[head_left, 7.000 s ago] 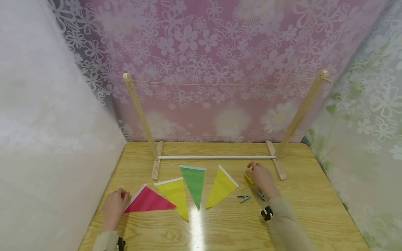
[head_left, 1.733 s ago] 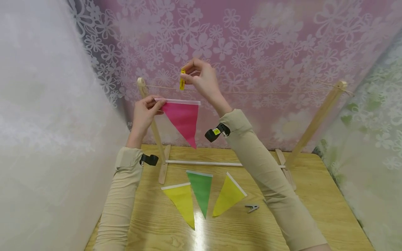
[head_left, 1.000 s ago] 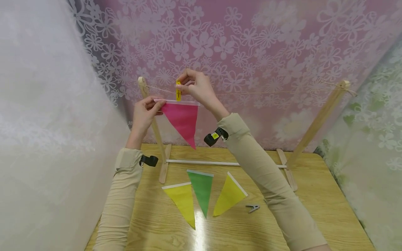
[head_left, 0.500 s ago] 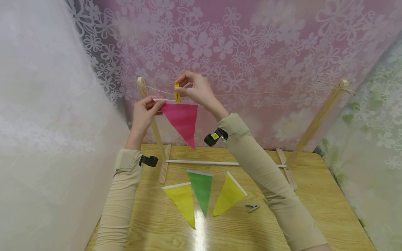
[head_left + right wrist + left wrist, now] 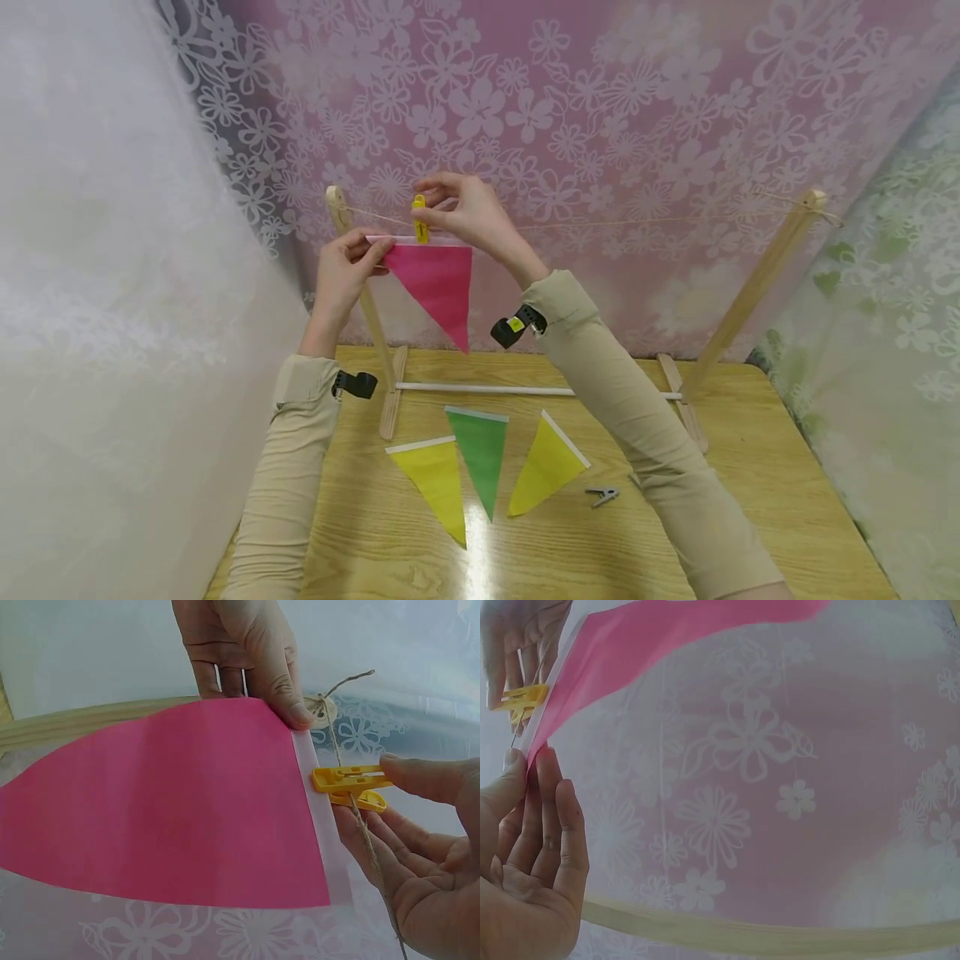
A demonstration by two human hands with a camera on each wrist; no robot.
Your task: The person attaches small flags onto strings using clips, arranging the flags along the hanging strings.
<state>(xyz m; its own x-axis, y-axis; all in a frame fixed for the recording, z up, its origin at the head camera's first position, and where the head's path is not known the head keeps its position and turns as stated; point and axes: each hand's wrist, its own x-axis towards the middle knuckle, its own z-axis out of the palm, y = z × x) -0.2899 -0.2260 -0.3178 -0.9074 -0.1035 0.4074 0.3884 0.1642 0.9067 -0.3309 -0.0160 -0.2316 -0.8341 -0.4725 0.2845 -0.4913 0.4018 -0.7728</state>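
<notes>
My left hand (image 5: pixel 341 279) pinches the white-topped corner of a pink pennant (image 5: pixel 441 287), which hangs point down near the left post. My right hand (image 5: pixel 476 217) holds a yellow clothespin (image 5: pixel 421 221) between thumb and fingers. In the right wrist view, the front end of the clothespin sits over the pennant's white edge (image 5: pixel 318 787), and the twine (image 5: pixel 367 844) runs through the clothespin. The left wrist view has the pennant stretching away from my left fingertips, with the clothespin (image 5: pixel 525 697) just beyond them.
A wooden stand carries the twine between its left post (image 5: pixel 337 212) and right post (image 5: pixel 757 279); a white rod (image 5: pixel 487 389) joins their feet. On the table lie a green pennant (image 5: pixel 480 454), two yellow pennants (image 5: pixel 431 483) and a grey clothespin (image 5: pixel 602 497). Another clip peeks past my right sleeve.
Both hands have risen from the table, bringing the pink pennant and yellow clothespin to the twine. Over the last two seconds the clothespin came down and left onto the pennant's white edge.
</notes>
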